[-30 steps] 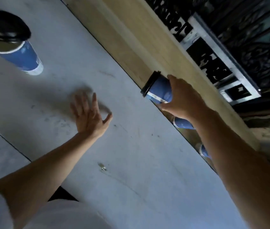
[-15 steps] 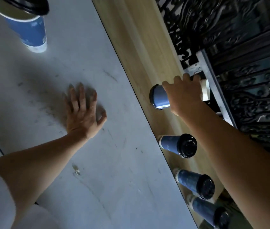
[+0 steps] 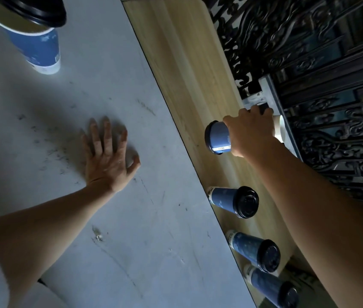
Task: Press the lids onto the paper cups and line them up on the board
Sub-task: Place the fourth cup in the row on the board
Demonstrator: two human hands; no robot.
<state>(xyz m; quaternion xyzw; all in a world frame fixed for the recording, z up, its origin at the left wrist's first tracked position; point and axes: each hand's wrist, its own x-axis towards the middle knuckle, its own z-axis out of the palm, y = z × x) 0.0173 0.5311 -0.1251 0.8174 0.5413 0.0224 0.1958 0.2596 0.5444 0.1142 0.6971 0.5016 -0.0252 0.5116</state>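
Observation:
My right hand (image 3: 250, 132) grips a blue paper cup (image 3: 219, 136) and holds it tilted over the wooden board (image 3: 187, 63). A dark rim shows at the cup's left end, and a pale end shows past my fingers on the right. Three lidded blue cups (image 3: 231, 202) (image 3: 251, 247) (image 3: 269, 285) stand in a row along the board's near edge, below the held cup. My left hand (image 3: 107, 156) lies flat, fingers spread, on the grey table (image 3: 142, 230). At the top left stands another blue cup (image 3: 39, 48) with a black lid (image 3: 36, 7) sitting askew on it.
A dark ornate metal railing (image 3: 309, 52) runs just beyond the board's far edge, close to my right hand. A grey metal frame (image 3: 273, 94) sits against it. Scuff marks dot the grey table around my left hand.
My right hand has carried the cup from the table's edge out over the board, toward the railing. My left hand has stayed flat on the table. The view has shifted, and the cup row now shows.

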